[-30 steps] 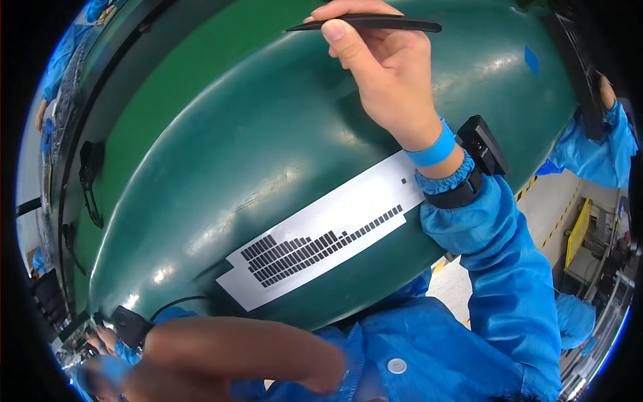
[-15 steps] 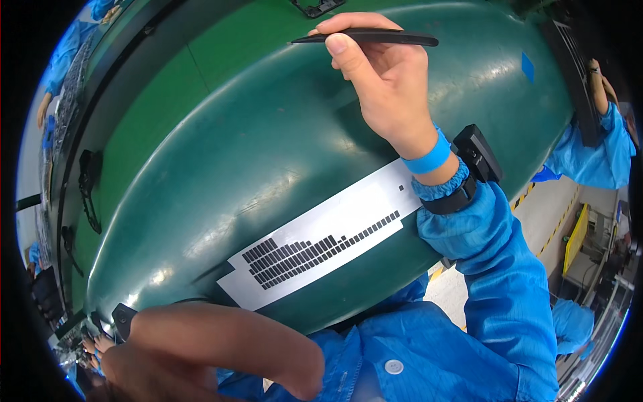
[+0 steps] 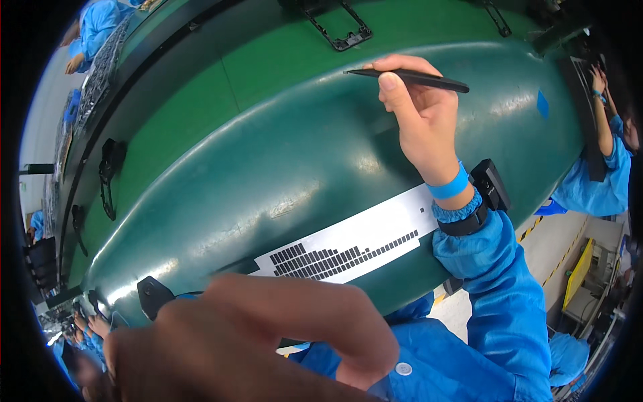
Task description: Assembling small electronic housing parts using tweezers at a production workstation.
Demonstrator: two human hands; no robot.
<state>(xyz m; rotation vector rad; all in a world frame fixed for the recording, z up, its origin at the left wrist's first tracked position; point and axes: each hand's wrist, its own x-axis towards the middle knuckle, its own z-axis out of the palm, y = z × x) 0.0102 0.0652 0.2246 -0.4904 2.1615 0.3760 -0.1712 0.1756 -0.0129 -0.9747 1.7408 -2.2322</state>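
Above the far part of the dark green mat [image 3: 268, 167], my right hand [image 3: 425, 110] is closed around black tweezers [image 3: 429, 80], their pointed tip facing left. Below that wrist lies a white sheet [image 3: 388, 218] with rows of small black rectangular pads [image 3: 321, 261]; one pad [image 3: 422, 210] sits apart near its right end. My left hand [image 3: 268, 328] looms large and blurred at lower left, over the sheet's near left corner. One bent finger shows, but the other fingers and anything in them cannot be made out.
Black plastic frames [image 3: 341, 30] lie on the green surface beyond the mat, with others [image 3: 107, 177] at left. A black box-shaped device [image 3: 491, 184] is beside my right wrist. People in blue work at far left and right [image 3: 596, 177].
The view has shifted, so the mat and sheet appear lower and further right. My left hand has come up and right, larger in view. The tweezers stay in my right hand.
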